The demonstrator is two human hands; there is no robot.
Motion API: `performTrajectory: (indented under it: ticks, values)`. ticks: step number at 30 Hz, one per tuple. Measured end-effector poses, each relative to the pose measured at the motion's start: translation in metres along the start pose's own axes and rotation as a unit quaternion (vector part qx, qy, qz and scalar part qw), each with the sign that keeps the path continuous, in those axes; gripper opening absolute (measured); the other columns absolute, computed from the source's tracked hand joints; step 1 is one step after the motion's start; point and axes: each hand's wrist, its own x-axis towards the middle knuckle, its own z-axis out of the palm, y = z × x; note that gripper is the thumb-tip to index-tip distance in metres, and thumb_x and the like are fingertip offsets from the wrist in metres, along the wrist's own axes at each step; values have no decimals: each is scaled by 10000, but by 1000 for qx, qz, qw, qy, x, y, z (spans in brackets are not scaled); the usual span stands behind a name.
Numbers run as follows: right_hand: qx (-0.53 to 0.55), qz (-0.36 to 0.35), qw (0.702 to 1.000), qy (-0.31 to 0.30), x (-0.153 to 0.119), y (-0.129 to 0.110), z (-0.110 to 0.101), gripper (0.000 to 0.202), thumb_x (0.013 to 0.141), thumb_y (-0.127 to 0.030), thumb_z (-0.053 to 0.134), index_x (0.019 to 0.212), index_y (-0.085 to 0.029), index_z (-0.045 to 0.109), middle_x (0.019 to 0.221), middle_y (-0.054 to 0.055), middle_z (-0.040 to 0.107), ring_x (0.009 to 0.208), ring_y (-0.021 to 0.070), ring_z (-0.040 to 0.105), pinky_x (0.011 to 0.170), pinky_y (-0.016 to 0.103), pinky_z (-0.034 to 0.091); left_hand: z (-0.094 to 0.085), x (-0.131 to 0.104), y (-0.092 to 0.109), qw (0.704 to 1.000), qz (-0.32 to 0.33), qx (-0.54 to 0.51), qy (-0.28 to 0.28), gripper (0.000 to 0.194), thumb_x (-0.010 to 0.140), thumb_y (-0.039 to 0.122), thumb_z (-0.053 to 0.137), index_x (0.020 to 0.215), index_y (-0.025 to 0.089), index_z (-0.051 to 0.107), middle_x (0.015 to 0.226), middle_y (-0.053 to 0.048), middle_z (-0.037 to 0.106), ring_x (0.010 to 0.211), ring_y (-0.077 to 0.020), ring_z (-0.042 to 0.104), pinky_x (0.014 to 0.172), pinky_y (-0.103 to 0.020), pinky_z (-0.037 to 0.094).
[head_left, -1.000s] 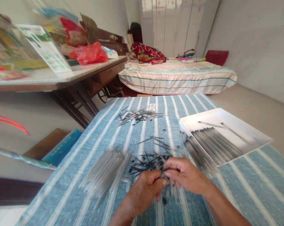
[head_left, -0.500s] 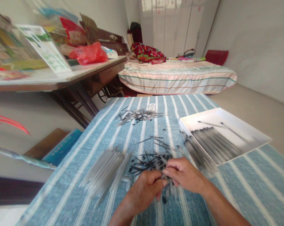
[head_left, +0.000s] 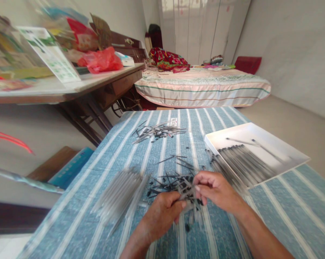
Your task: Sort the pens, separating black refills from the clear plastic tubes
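Observation:
My left hand (head_left: pixel 165 212) is closed, thumb against index finger, over a loose pile of small black and grey pen parts (head_left: pixel 168 183). A pale grey piece shows at its fingertips, too blurred to tell whether it is held. Just to the right, apart from it, my right hand (head_left: pixel 212 189) has its fingers curled and thumb pinched in at the pile's edge; whatever is between them cannot be made out. Left of the pile lies a row of translucent grey pen barrels (head_left: pixel 122 194). Black-ended pens (head_left: pixel 227 172) lie beside my right hand.
A shallow white box (head_left: pixel 283 151) at the right holds a row of black-ended pens. Farther back on the striped tablecloth (head_left: pixel 97 180) is another heap of thin parts (head_left: pixel 159 132). A cluttered desk (head_left: pixel 97 81) stands left, a bed (head_left: pixel 202 86) beyond.
My two hands, whose fingertips met before, have come apart. The right one has moved slightly up, the left slightly down and left. The laid-out rows look the same.

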Motion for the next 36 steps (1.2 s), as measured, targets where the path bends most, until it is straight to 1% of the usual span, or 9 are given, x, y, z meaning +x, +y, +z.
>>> performTrajectory:
  ticks: [3, 10, 14, 18, 24, 27, 31, 34, 36]
  values:
    - [-35, 2, 999, -21, 0, -2, 4, 132, 781, -211, 487, 848, -148, 582, 564, -40, 530, 398, 58, 452, 400, 164, 343, 0, 0, 1, 1000, -2, 9, -1, 299, 797, 308, 418, 536, 167, 461, 490, 42, 436, 486, -95, 414, 483, -196, 289]
    - [-94, -4, 995, -15, 0, 0, 13, 149, 789, -206, 480, 683, -145, 565, 499, -48, 489, 382, 43, 409, 380, 141, 296, 4, 2, 3, 999, -16, 35, 4, 279, 790, 298, 415, 551, 162, 463, 493, 47, 424, 486, -89, 417, 471, -191, 280]
    - [-71, 16, 997, -36, 0, 2, 13, 148, 805, -219, 458, 701, -154, 540, 465, -59, 487, 348, 40, 387, 361, 136, 288, 4, 1, 3, 999, -11, 39, 5, 280, 792, 299, 409, 553, 160, 458, 495, 48, 425, 490, -87, 417, 475, -189, 283]
    - [-50, 33, 997, -52, 0, 2, 14, 162, 819, -256, 439, 735, -158, 537, 495, -52, 513, 355, 56, 446, 363, 144, 320, 4, 0, 4, 999, -11, 30, -2, 265, 793, 293, 401, 579, 158, 477, 506, 45, 442, 490, -87, 418, 472, -189, 285]
    - [-49, 36, 997, -42, 0, 3, 14, 160, 811, -245, 439, 678, -169, 489, 481, -52, 532, 341, 55, 443, 360, 143, 316, 5, 0, 6, 1000, -4, 31, 2, 244, 783, 267, 407, 571, 165, 469, 503, 47, 440, 486, -86, 412, 465, -188, 275]
    - [-20, 40, 999, 12, 1, 5, 2, 185, 813, -276, 446, 669, -168, 485, 467, -54, 535, 321, 48, 427, 353, 142, 309, -4, -3, 4, 998, 9, 58, 21, 250, 785, 277, 409, 562, 174, 459, 506, 45, 454, 490, -92, 433, 476, -193, 282]
    - [48, 31, 984, 170, 3, 10, -23, 224, 791, -326, 487, 636, -165, 477, 446, -47, 540, 292, 50, 422, 316, 145, 267, -33, -11, -10, 985, 10, 144, 93, 275, 795, 347, 411, 594, 190, 513, 541, 27, 508, 527, -120, 491, 510, -210, 319]
    - [89, 27, 960, 263, 4, 13, -34, 210, 769, -344, 513, 657, -168, 488, 441, -49, 541, 281, 58, 418, 298, 153, 258, -56, -16, -26, 949, -40, 245, 196, 270, 797, 382, 405, 756, 203, 604, 652, -11, 606, 626, -171, 565, 589, -247, 373]
    - [81, 34, 959, 270, 4, 13, -34, 219, 772, -349, 504, 647, -170, 485, 442, -48, 540, 282, 59, 417, 297, 154, 253, -67, -17, -35, 911, -93, 306, 262, 300, 797, 378, 393, 855, 196, 625, 791, -54, 647, 737, -220, 598, 647, -282, 398]
